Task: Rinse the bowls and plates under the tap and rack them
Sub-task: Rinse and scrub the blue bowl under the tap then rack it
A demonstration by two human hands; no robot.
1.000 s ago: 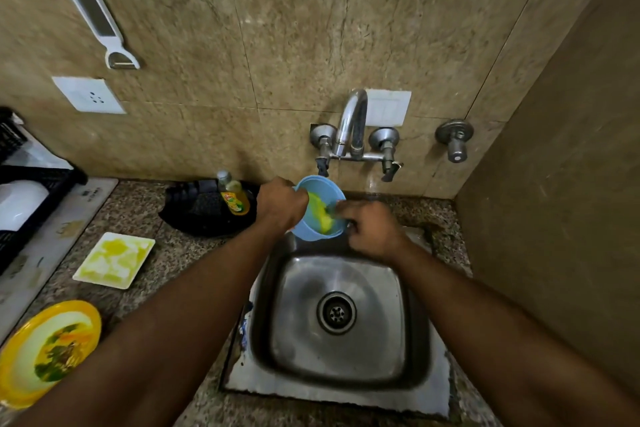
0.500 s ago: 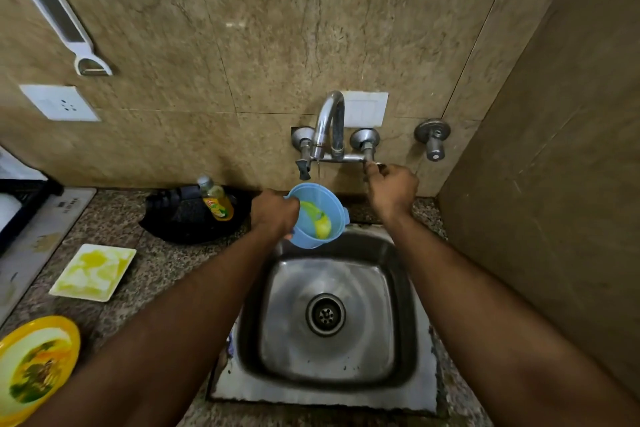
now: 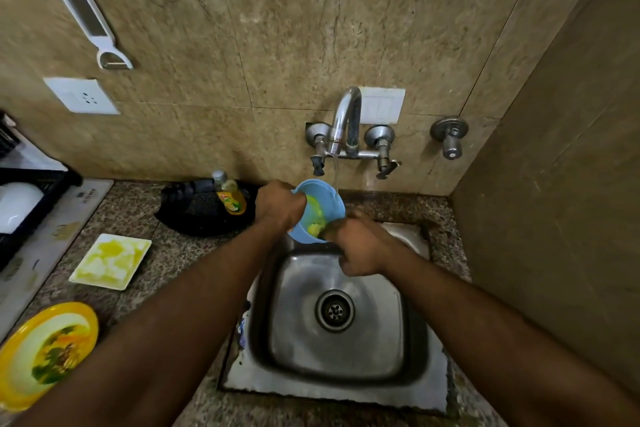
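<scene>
A light-blue bowl (image 3: 323, 199) smeared with yellow residue is tilted under the tap (image 3: 346, 114), and a thin stream of water (image 3: 335, 177) runs into it. My left hand (image 3: 280, 208) grips the bowl's left rim. My right hand (image 3: 360, 248), blurred, curls its fingers over the lower rim into the bowl. Both hands are above the back edge of the steel sink (image 3: 412, 322). A square white plate (image 3: 110, 260) with yellow smears and a round yellow plate (image 3: 45, 354) with food remains lie on the counter to the left.
A black dish rack (image 3: 34, 191) holding a white bowl (image 3: 17, 206) stands at the far left. A dish-soap bottle (image 3: 230, 196) and a black pan-like object (image 3: 197, 215) sit behind the sink's left side. A wall closes off the right.
My right hand left the tap's right handle and came back down to the bowl's lower rim. Water now runs from the spout into the bowl.
</scene>
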